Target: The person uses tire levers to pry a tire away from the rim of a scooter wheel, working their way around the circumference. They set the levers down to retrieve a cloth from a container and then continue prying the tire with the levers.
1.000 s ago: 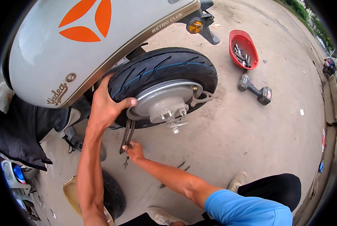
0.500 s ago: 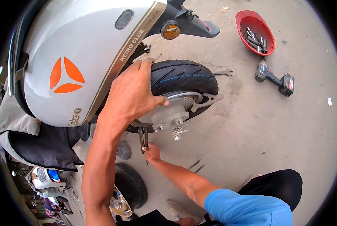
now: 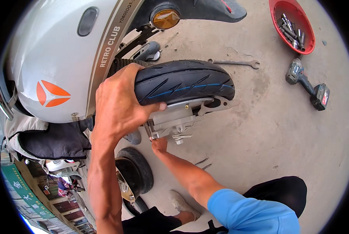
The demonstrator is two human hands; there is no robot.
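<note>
L hand (image 3: 119, 97) on tyre (image 3: 186, 82); wrench (image 3: 233, 63) bhd, drill (image 3: 306, 83) nr helmet (image 3: 297, 13).

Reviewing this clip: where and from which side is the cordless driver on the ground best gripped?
Probably by the narrow handle of the cordless driver, from above: it lies flat with the handle exposed between the bulky motor head and the wider battery. The person's near side looks the better approach, since the red helmet sits by the nose end.
</note>
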